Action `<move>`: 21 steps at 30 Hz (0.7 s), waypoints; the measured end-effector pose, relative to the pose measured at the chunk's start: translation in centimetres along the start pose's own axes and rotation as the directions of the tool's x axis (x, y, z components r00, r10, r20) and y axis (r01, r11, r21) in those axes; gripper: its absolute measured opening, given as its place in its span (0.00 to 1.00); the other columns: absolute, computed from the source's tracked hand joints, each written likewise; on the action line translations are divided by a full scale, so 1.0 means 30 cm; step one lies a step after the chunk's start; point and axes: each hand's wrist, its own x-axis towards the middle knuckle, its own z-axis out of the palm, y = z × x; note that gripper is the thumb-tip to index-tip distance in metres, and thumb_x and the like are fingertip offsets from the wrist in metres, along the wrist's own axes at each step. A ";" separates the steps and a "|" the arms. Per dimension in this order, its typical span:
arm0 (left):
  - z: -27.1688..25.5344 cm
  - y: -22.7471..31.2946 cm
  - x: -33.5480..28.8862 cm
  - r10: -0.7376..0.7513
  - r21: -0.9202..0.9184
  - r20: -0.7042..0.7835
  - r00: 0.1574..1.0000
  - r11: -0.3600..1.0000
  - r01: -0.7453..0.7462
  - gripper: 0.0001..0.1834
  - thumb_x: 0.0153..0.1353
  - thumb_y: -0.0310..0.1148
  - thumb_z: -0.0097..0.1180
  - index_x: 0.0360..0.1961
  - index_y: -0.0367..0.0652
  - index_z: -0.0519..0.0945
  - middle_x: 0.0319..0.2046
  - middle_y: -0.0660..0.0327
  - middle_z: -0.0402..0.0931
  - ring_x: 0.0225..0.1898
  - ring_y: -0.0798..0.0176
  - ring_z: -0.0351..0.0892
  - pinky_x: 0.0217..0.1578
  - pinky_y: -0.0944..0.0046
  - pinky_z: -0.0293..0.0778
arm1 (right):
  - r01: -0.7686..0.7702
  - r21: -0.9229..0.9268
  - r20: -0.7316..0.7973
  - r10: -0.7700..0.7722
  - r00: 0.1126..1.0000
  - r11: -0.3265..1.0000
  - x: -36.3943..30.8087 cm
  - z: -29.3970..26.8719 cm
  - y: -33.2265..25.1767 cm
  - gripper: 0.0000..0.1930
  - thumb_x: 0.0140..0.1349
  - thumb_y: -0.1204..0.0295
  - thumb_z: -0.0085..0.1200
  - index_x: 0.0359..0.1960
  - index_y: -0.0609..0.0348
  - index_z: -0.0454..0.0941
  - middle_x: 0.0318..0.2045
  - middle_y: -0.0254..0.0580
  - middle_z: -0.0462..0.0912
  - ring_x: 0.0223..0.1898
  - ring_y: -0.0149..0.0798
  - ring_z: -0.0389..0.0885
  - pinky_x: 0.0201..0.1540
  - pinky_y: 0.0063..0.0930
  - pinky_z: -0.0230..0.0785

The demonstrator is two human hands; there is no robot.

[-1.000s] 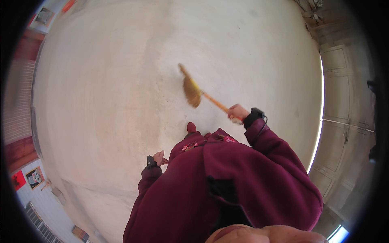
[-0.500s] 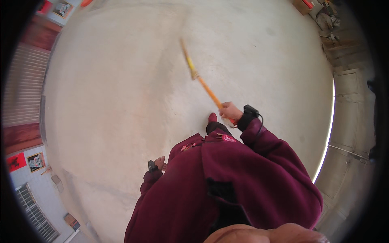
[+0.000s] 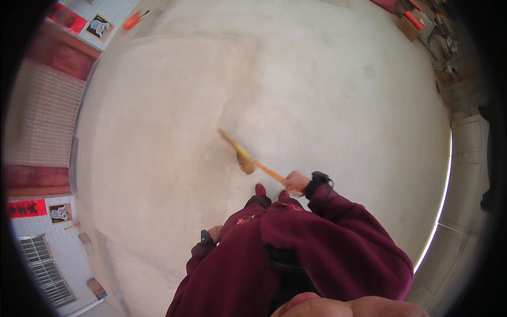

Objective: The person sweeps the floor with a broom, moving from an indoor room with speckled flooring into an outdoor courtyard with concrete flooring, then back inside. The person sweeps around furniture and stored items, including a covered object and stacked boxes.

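My right hand (image 3: 297, 180) is closed round the orange handle of a broom (image 3: 269, 172), in front of my body. The handle slants up and left to a yellow band and a brown, straw-like head (image 3: 245, 162), low over the pale floor and blurred by motion. A narrow brown tip reaches past the band. My left hand (image 3: 215, 233) hangs beside my dark red coat (image 3: 232, 269); its fingers are mostly hidden, so I cannot tell whether it is open or closed. Dark bands with small black devices sit on both wrists.
Pale concrete floor (image 3: 158, 116) spreads ahead, with a darker streak. At the left stand a ribbed shutter (image 3: 45, 113) and a barred window (image 3: 46, 269). A red-orange object (image 3: 131, 21) lies far left. Boxes (image 3: 409, 26) and clutter line the far right, above large grey doors (image 3: 465, 174).
The broom has swung down and nearer, its head now closer to my feet. My right hand has lowered. Both red shoes now show side by side. The whole view has shifted slightly.
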 end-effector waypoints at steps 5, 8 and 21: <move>-0.040 -0.101 0.119 0.168 0.039 -0.058 0.984 0.985 -0.166 0.19 0.58 0.43 0.30 0.30 0.42 0.70 0.29 0.48 0.72 0.35 0.47 0.72 0.35 0.56 0.68 | -0.104 0.252 -0.280 0.175 0.944 0.962 -0.002 -0.327 -0.074 0.09 0.44 0.75 0.47 0.12 0.67 0.71 0.10 0.40 0.72 0.11 0.32 0.70 0.13 0.27 0.61; -0.115 -0.097 0.292 0.237 0.084 -0.006 0.972 0.968 -0.236 0.20 0.58 0.44 0.30 0.32 0.39 0.70 0.28 0.48 0.73 0.28 0.49 0.74 0.29 0.58 0.71 | -0.145 0.200 -0.444 0.221 0.868 0.969 0.040 -0.498 -0.150 0.08 0.45 0.77 0.45 0.14 0.69 0.71 0.11 0.43 0.72 0.11 0.34 0.70 0.13 0.27 0.61; -0.597 0.378 0.624 0.090 -0.237 0.074 0.993 0.969 -0.070 0.26 0.58 0.48 0.31 0.34 0.33 0.70 0.24 0.49 0.76 0.25 0.55 0.76 0.24 0.62 0.68 | 0.082 0.152 -0.383 -0.018 0.924 0.985 0.157 -0.587 -0.507 0.09 0.47 0.73 0.48 0.20 0.70 0.71 0.15 0.37 0.72 0.14 0.28 0.70 0.17 0.21 0.64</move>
